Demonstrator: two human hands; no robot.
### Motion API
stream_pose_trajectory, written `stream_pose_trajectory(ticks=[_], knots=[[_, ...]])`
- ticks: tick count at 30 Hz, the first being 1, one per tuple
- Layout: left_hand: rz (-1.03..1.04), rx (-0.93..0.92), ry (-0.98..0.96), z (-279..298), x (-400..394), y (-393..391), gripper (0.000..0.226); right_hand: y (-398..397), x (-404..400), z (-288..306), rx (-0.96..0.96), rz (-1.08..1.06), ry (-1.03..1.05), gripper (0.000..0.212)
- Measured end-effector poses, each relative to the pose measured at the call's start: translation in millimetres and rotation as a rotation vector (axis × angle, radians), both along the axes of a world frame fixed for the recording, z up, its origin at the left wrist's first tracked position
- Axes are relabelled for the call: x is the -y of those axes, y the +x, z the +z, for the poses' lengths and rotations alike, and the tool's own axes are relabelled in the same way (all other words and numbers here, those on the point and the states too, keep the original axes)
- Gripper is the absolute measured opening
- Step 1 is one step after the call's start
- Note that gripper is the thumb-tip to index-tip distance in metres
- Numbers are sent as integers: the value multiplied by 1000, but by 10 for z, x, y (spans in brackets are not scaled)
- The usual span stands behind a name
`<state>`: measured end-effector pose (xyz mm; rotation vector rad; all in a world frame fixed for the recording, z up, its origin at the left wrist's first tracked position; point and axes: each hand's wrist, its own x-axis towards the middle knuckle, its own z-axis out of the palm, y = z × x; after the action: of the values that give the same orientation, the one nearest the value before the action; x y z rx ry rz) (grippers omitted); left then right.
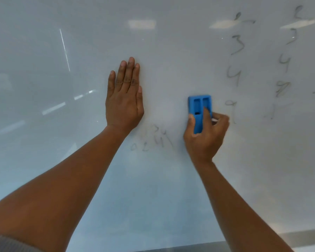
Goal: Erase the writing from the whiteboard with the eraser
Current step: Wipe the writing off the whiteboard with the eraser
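The right hand (205,135) is closed around the lower half of the blue eraser (200,110), thumb on its left edge, fingers on the right, index finger lying in one of the two grooves on its back. The eraser sits flat against the whiteboard (162,188), roughly mid-board, just left of a column of faint digits (234,60). A second column (285,60) runs nearer the right edge, and smudged marks (153,140) lie between the wrists. The left hand (125,99) is spread flat on the board, holding nothing. The eraser looks light and rigid, probably plastic; gripping its long sides, as here, should allow firm, even pressure. The glossy board looks slippery.
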<state>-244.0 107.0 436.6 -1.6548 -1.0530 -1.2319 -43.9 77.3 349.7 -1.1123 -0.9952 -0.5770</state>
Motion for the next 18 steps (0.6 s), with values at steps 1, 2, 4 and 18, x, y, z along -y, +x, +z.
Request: stream_pose_trajectory(ticks=[1,2,4,18], knots=[[4,-5,-10,-49,11,-40,54,7,-6,94,-51,3,-5,40],[9,-11,-25,-94,25,-84,54,-28,-2,175,-80,13,-9,40],[14,-26,-48,-157,46,-157,54,-182,14,255,-55,38,0,40],[39,14,-75,-499,91,-534,55,-450,131,-505,145,119,-71,42]])
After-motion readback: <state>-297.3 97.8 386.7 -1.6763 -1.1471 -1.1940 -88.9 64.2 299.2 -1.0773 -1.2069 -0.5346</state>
